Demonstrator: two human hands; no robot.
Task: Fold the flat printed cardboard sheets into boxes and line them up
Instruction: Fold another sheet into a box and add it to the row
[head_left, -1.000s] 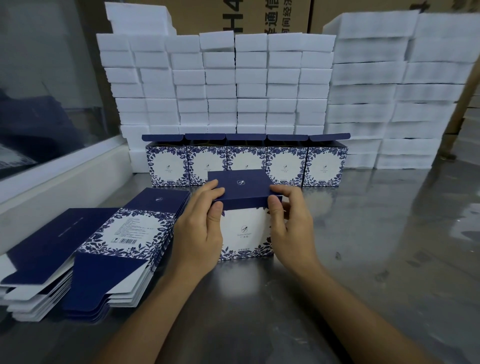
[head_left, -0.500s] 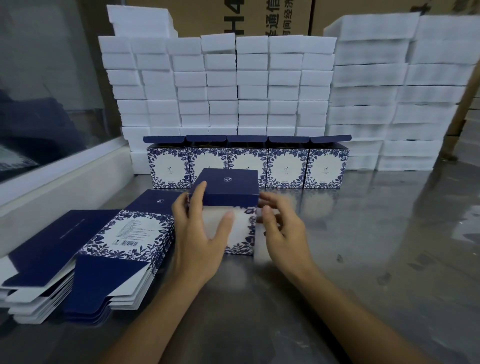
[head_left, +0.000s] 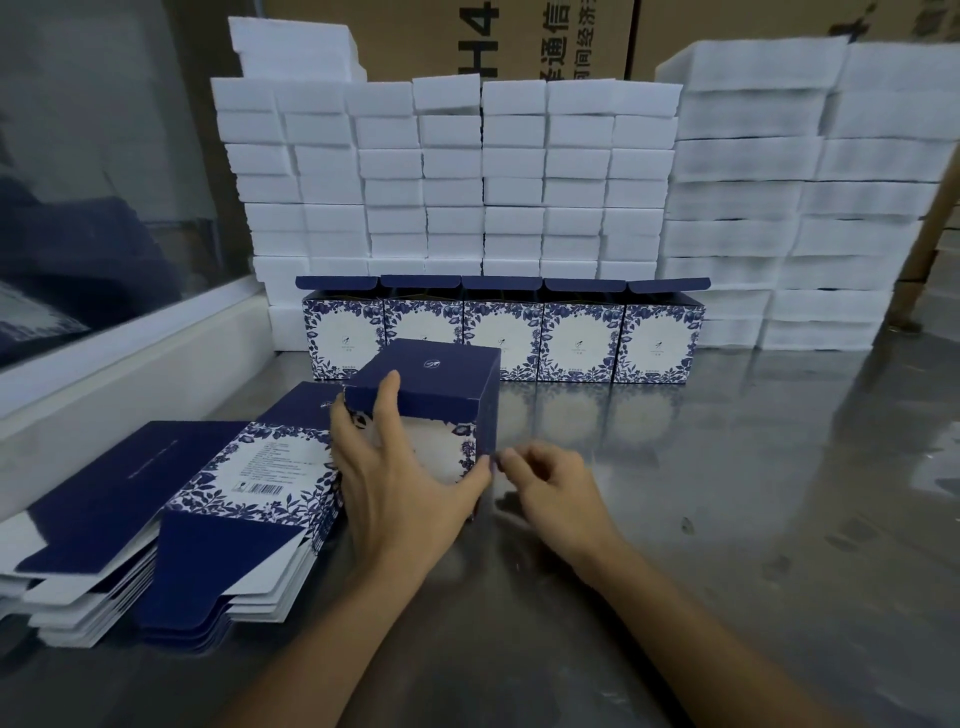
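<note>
Our left hand (head_left: 395, 483) grasps the folded box (head_left: 431, 395) on the bench (head_left: 727, 519); our right hand (head_left: 550, 488), loosely curled and released, holds nothing beside it

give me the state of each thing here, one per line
box in hand: folded up, navy flap shut on top, standing on the table
left hand: gripping the box, fingers spread over its front
right hand: off the box, fingers loosely curled, holding nothing
row of five boxes: upright, top flaps open
flat sheets: unfolded, stacked
</note>
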